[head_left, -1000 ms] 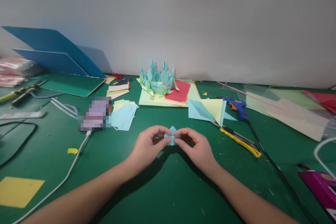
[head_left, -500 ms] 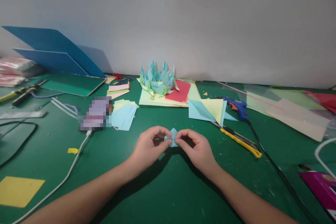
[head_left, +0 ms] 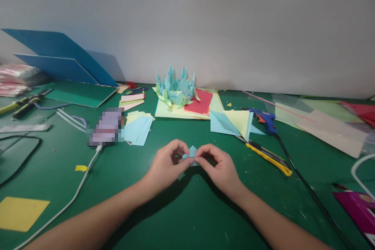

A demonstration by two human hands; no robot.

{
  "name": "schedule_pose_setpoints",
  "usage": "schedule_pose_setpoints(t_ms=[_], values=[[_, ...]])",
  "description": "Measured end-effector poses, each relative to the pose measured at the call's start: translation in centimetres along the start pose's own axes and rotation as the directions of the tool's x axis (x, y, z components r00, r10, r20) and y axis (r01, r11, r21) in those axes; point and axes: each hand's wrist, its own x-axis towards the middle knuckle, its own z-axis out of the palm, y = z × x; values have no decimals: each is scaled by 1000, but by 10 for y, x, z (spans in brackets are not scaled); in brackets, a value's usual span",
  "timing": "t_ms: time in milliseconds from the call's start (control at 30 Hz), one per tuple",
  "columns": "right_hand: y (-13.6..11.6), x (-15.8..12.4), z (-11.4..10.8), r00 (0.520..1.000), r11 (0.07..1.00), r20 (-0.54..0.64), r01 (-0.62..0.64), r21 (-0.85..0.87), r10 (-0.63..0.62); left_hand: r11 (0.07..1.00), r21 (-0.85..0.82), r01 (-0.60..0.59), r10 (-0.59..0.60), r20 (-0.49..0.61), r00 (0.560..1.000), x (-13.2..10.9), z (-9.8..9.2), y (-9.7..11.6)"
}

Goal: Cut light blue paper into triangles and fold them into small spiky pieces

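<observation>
A small folded piece of light blue paper (head_left: 191, 153) is held just above the green mat (head_left: 187, 211), at the middle of the view. My left hand (head_left: 165, 168) pinches its left side between thumb and fingers. My right hand (head_left: 218, 166) pinches its right side the same way. The fingertips of both hands nearly meet over the paper, and most of it is hidden behind them. Beyond my hands stands a paper crown-like model (head_left: 175, 90) of blue and pale green folded pieces.
Stacks of coloured paper (head_left: 137, 127) lie left of centre, folded blue and yellow sheets (head_left: 234, 123) to the right. A yellow utility knife (head_left: 268, 157), a blue glue gun (head_left: 265, 119) with its black cord, a phone (head_left: 107, 127) on a white cable, pliers (head_left: 25, 103) and blue boards (head_left: 58, 60) surround the spot.
My fingertips have drawn closer together on the blue paper, which now shows less between them. My arms and the things on the mat stay where they were.
</observation>
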Motion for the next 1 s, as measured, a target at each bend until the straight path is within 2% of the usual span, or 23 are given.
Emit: schedule_pose_setpoints(t_ms=[200,300,467,667,833,1000], values=[[2,-2,3,998,988,61,-42,149,33,953,-266,147,-127,91,988,1,0,7],[2,-2,3,994,982,99,-60,178,43,931,-312,191,-175,79,981,2,0,9],[2,-2,1,997,986,74,-36,166,24,918,-320,233,-208,110,972,5,-1,8],[2,-3,1,999,984,41,-15,176,8,956,-264,125,-118,44,992,6,-2,2],[-1,-3,3,999,991,10,32,128,-34,945,-313,93,-96,6,995,3,1,0],[-2,-3,3,998,993,21,55,108,-58,934,-327,143,-127,72,989,3,2,-1]])
